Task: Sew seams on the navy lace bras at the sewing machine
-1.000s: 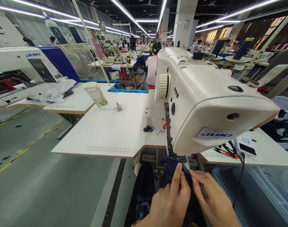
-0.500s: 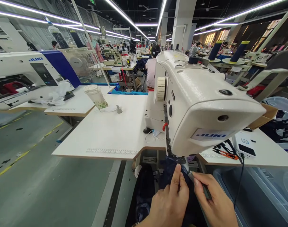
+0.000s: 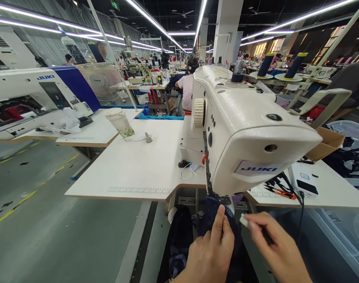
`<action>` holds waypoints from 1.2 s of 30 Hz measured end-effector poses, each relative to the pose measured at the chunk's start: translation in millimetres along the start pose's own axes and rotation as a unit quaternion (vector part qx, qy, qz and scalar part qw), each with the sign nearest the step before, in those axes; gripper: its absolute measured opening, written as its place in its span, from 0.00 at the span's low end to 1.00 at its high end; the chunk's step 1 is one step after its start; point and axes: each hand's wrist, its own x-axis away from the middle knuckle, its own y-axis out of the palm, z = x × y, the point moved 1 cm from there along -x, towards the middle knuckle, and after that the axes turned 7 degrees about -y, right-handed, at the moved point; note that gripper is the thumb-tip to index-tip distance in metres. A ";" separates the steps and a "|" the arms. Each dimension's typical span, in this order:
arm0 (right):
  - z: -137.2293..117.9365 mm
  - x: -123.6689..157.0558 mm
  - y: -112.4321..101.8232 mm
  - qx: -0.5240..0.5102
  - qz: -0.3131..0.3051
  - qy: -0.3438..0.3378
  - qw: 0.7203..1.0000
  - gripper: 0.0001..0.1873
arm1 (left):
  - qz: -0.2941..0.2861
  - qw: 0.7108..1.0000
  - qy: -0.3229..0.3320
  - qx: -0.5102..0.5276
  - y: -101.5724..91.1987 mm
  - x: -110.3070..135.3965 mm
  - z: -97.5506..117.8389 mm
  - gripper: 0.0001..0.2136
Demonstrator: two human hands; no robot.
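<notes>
- Lidded cup (image 3: 120, 125), ahead and left of the grip; small grey piece (image 3: 148, 138) just beside it
- White device (image 3: 303, 177) with dark cable (image 3: 302, 201), ahead and right of the grip; orange tool (image 3: 285, 193) near it
- Cardboard box (image 3: 326, 145), farther right
- Second JUKI machine (image 3: 17, 80) and fan (image 3: 99, 81), well to the left

Long white tubular ceiling lights (image 3: 200, 23) brighten the room, leaving sheen on the glossy cream metal sewing machine (image 3: 250, 110); distant amber-lit windows (image 3: 260, 50) glow. Shadow lies beneath the flat white tabletop (image 3: 150, 157). Wide-angle distortion stretches the edges, and the far background looks soft.
</notes>
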 end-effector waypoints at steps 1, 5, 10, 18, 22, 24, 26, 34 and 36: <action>8.9 -2.8 -2.6 0.004 0.028 0.044 0.999 0.08 | -0.004 1.000 0.005 0.002 -1.6 -0.6 -0.5 0.20; 60.8 -28.5 2.9 0.061 0.044 0.122 0.990 0.15 | -0.028 0.999 0.023 0.016 -4.5 -0.2 -3.5 0.23; 121.8 -74.1 29.8 0.217 -0.021 0.081 0.973 0.18 | -0.069 0.996 0.034 0.041 0.1 2.6 -9.1 0.25; 108.6 -70.7 23.0 0.143 -0.036 0.078 0.986 0.20 | -0.089 0.994 0.038 0.051 -3.3 0.7 -14.6 0.24; 46.0 -20.7 20.4 -0.255 -0.294 0.055 0.920 0.32 | -0.081 0.995 0.025 0.059 2.7 1.8 -12.3 0.23; 21.4 -3.1 22.6 -0.349 -0.270 0.105 0.891 0.31 | -0.066 0.995 0.015 0.074 5.6 3.3 -10.6 0.21; 11.3 4.4 21.3 -0.360 -0.210 0.158 0.895 0.24 | -0.051 0.991 -0.003 0.126 2.8 4.3 -11.7 0.18; 93.0 37.2 16.7 0.019 -0.444 0.102 0.890 0.11 | -0.163 0.845 -0.314 0.402 -50.3 -9.0 -56.7 0.18; 121.4 60.0 47.9 0.090 -0.460 0.112 0.876 0.12 | -0.195 0.805 -0.347 0.439 -54.6 -9.8 -65.5 0.20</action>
